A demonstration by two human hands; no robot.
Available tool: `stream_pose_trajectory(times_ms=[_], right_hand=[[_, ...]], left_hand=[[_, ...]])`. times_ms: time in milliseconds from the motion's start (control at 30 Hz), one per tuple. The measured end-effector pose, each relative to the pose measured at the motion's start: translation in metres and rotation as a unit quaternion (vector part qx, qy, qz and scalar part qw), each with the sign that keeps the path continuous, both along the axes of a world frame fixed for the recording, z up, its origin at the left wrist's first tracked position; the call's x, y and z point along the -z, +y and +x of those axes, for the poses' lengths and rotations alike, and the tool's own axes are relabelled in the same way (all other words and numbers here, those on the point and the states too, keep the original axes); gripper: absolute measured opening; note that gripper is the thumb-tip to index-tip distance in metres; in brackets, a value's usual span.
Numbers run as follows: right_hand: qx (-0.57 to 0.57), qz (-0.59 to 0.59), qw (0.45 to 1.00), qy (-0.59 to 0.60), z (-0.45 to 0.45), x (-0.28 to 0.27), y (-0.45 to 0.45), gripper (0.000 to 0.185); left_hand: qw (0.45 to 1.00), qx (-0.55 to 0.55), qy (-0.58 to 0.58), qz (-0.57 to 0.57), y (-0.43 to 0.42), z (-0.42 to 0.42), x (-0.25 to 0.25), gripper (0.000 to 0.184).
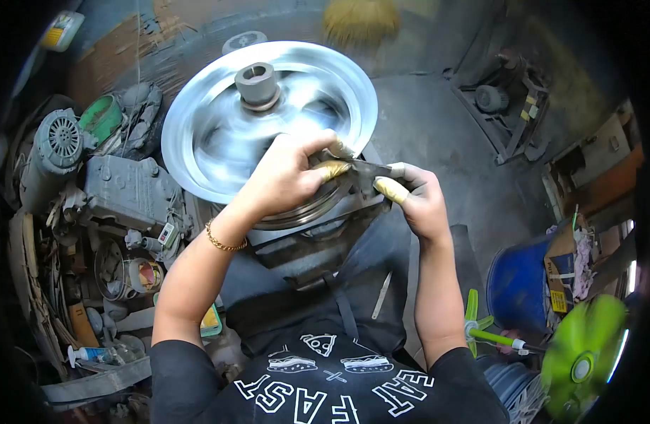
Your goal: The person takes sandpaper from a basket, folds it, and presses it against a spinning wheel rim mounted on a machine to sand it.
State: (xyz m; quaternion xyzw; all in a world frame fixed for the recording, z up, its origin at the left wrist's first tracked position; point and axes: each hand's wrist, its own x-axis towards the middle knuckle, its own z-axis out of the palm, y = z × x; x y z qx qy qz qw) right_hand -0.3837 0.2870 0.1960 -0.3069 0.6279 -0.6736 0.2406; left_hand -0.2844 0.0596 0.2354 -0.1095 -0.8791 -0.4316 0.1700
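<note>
A large silvery wheel (187,134), its face smeared by motion, stands before me with a thick metal hub (256,86) at its middle. Close to its lower right rim, both hands pinch a small dark flat metal piece (371,169). My left hand (286,173) grips the left end, partly over the wheel in this view; whether the piece touches the wheel I cannot tell. My right hand (422,201) is closed on the right end. Yellow wrapping covers the thumbs. A slim pointed blade-like strip (382,295) lies on the dark apron over my lap.
Left of me are a grey motor (60,138), a dusty metal housing (130,191) and a spray bottle (88,355). On the right stand a blue bin (512,286) and a green fan (583,360). A metal frame with a motor (491,99) sits farther back.
</note>
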Motion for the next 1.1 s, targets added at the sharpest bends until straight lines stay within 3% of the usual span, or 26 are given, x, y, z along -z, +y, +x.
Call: stream_pose_trajectory(times_ms=[67,133,200,267,400,433,467,533,567,667,800,1100], right_hand=[[-0.064,-0.023,0.995,-0.069,-0.007,-0.007,-0.003,0.015],[-0.092,-0.03,0.991,-0.094,-0.009,-0.013,-0.009,0.015],[-0.121,-0.036,0.984,-0.123,-0.009,-0.016,-0.018,0.016],[-0.098,-0.014,0.991,-0.091,-0.008,-0.016,-0.027,0.018],[-0.113,0.023,0.993,0.01,0.001,-0.015,-0.047,0.023],[-0.052,0.045,0.972,0.226,0.006,-0.016,-0.051,0.026],[0.012,0.054,0.899,0.435,0.01,-0.018,-0.058,0.031],[0.0,0.066,0.852,0.519,0.017,-0.01,-0.069,0.039],[-0.005,0.075,0.823,0.563,0.019,-0.003,-0.072,0.04],[-0.008,0.057,0.815,0.576,0.022,0.018,-0.083,0.037],[-0.049,0.066,0.794,0.603,0.027,0.042,-0.084,0.04],[-0.029,0.025,0.805,0.592,0.022,0.088,-0.085,0.034]], left_hand=[[0.959,0.058,-0.129,0.245,-0.006,0.003,0.008,0.017],[0.917,0.088,-0.14,0.364,-0.01,0.009,0.014,0.022],[0.895,0.054,-0.145,0.418,-0.01,0.016,0.021,0.021],[0.904,-0.003,-0.151,0.399,-0.006,0.028,0.016,0.018],[0.951,-0.05,-0.121,0.28,-0.017,0.04,0.026,0.017],[0.976,-0.08,-0.099,0.178,-0.019,0.042,0.027,0.02],[0.988,-0.115,-0.074,0.071,-0.021,0.044,0.028,0.024],[0.981,-0.117,0.096,-0.123,-0.03,0.042,0.051,0.031],[0.978,-0.121,0.083,-0.15,-0.029,0.045,0.05,0.029],[0.956,-0.138,0.123,-0.226,-0.022,0.049,0.066,0.021],[0.966,-0.07,0.101,-0.229,-0.024,0.047,0.095,0.015],[0.921,-0.105,0.123,-0.354,-0.018,0.051,0.099,0.011]])
